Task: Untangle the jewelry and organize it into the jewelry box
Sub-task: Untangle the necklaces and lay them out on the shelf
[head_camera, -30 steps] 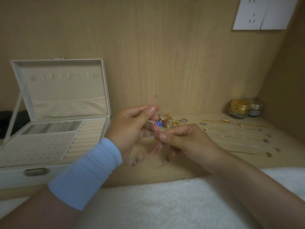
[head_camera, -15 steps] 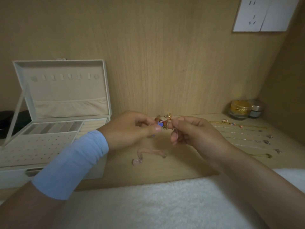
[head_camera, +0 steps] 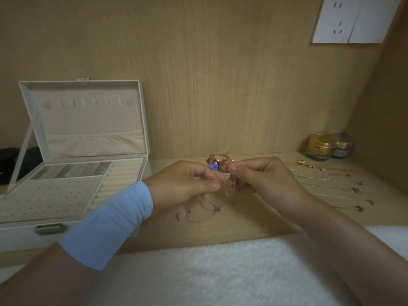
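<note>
- A tangle of thin pink cord [head_camera: 225, 191], carrying a small blue flower-shaped charm [head_camera: 213, 166] and reddish-brown beads, is held above the wooden desktop, just right of the open cream-white jewelry box [head_camera: 22, 236].
- The left hand [head_camera: 187, 184] is curled, with thumb and forefinger pinched on a pink strand just beneath the charm.
- The right hand [head_camera: 265, 177] is likewise curled, its thumb and forefinger tips pinched on the cluster at a reddish bead beside the charm. The two hands are nearly touching.
- Slack loops of the cord are draped onto the desktop below the hands, right of the box's front corner, and a pale pink stone pendant [head_camera: 182, 216] is seen at their end.
- A small heap of gold and silver pieces [head_camera: 225, 155] is partly hidden behind the hands, right of the box's rear corner.
- The box's lid is propped upright. A dotted earring panel, ring rolls and small compartments are shown in its tray.
- Thin gold and silver chains [head_camera: 326, 182] are laid in parallel rows well right of the box.
- A light-blue wristband [head_camera: 106, 224] is worn on the left wrist, before the box's right corner.
</note>
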Tool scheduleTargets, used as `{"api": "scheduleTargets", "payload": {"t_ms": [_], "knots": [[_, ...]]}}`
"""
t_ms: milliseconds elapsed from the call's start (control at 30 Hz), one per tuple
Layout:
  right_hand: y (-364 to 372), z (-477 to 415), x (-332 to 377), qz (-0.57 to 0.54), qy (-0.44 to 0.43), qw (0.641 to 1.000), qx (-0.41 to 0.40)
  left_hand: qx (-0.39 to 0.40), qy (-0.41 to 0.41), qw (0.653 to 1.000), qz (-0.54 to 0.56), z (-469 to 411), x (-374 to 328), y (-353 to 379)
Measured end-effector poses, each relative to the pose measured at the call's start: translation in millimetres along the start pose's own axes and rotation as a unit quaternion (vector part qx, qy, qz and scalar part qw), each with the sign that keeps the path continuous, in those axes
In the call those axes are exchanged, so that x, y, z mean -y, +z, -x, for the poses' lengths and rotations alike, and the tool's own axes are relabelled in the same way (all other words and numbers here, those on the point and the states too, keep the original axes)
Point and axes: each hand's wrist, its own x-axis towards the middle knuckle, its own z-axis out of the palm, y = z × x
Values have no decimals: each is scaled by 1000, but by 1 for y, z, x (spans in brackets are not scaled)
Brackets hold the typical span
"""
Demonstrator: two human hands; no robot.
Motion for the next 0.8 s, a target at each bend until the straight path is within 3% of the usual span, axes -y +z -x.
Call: {"api": "scheduleTargets", "payload": {"t_ms": [67,133,200,267,400,500,567,667,800], "knots": [[-2,-1,-3,62,-15,998,-15,-36,-15,990,-134,0,-1,-14],[-5,-2,-7,117,-20,993,-20,-44,-48,949,-310,3,-1,-32],[-8,-4,-9,127,-10,992,-27,-26,-106,909,-403,7,0,-47],[-9,-6,-11,129,-1,991,-33,-19,-152,886,-438,9,2,-52],[-8,-7,-15,154,19,988,-11,-27,-162,869,-467,11,-2,-42],[-7,-6,-16,142,39,989,8,-72,-95,843,-525,11,-5,-29],[-5,-6,-16,119,49,992,14,-110,-4,861,-496,8,-6,-9],[-5,-6,-15,91,52,994,20,-99,37,951,-291,2,-1,23],[-6,-5,-13,57,48,997,18,-78,43,967,-238,-4,19,37]]}}
